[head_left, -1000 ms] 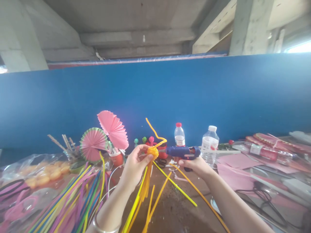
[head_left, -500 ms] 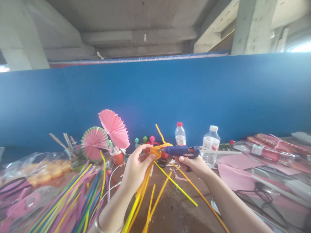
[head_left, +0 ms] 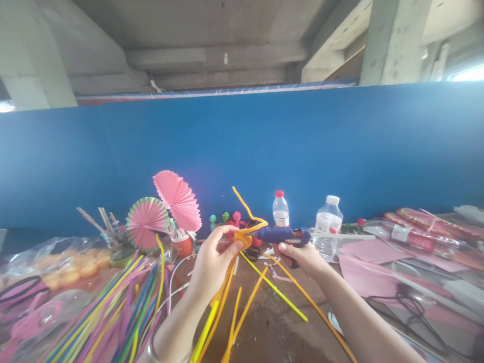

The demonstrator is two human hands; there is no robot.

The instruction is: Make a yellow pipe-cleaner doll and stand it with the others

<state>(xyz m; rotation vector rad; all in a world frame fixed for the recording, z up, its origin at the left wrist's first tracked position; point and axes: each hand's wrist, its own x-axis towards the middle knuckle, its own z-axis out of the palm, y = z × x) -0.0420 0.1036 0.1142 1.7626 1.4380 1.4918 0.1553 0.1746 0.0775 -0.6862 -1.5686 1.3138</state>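
Pinched in my left hand point(head_left: 215, 257) is a bent bundle of orange pipe cleaners point(head_left: 242, 239), its long ends hanging down past my wrist. One loose orange end zigzags up above the bundle. My right hand point(head_left: 304, 259) is wrapped round the handle of a blue hot glue gun point(head_left: 278, 235), which lies level and points left. Its nozzle meets the orange bundle by my left fingertips; whether glue is coming out cannot be seen. A white glue stick point(head_left: 344, 236) juts from the gun's back end. Below my hands lie a yellow pipe cleaner point(head_left: 280, 291) and several orange ones point(head_left: 247, 307).
Many coloured pipe cleaners point(head_left: 113, 317) are heaped on the left, near pink paper fans point(head_left: 177, 201) in a red cup point(head_left: 182, 246). Two bottles point(head_left: 280, 212) stand behind my hands. Pink paper point(head_left: 368, 275) and a black cable point(head_left: 412, 307) lie right. A blue partition point(head_left: 242, 141) rises behind.
The loose orange end above the bundle has swung left and now stands higher. Both hands and the glue gun have hardly moved.
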